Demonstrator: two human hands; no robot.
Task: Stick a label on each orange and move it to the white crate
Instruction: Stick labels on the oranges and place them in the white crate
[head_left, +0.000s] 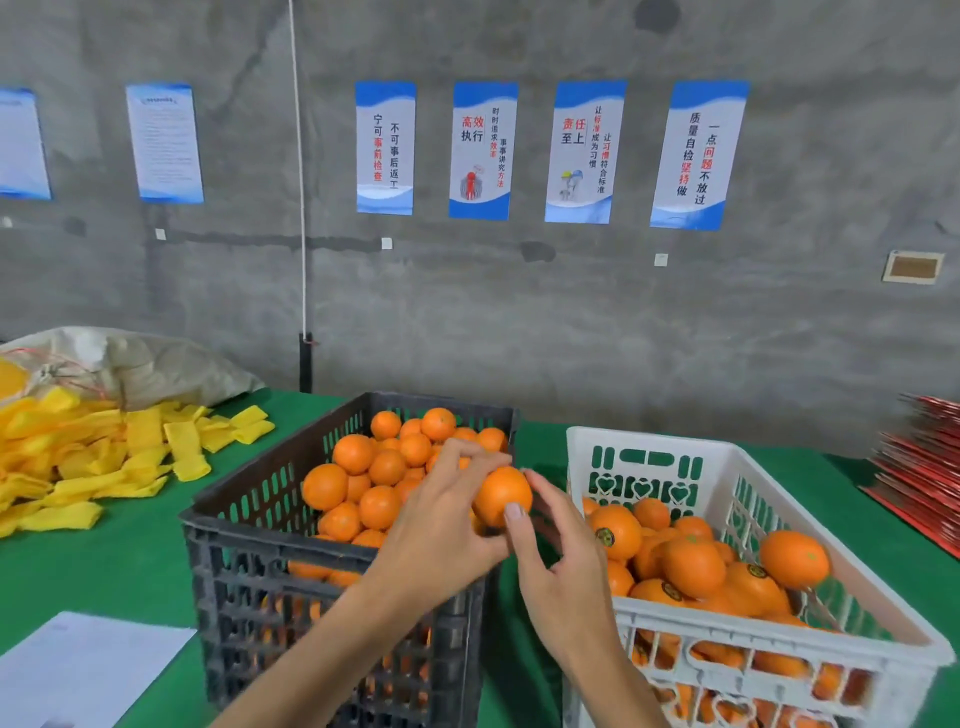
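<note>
My left hand (441, 525) grips one orange (500, 491) above the right rim of the black crate (234, 525), which holds several unlabelled oranges (374, 467). My right hand (558, 566) touches the same orange, its thumb pressed on the near side and its fingers round the right side. No label shows on the held orange from here. The white crate (737, 639) stands to the right and holds several oranges (691, 566), some with dark round labels.
A green table (104, 566) carries both crates. Yellow foam sleeves (104, 452) and a sack (145, 364) lie at the left, a white sheet (88, 670) at the near left, red flat items (919, 478) at the right. A concrete wall with posters stands behind.
</note>
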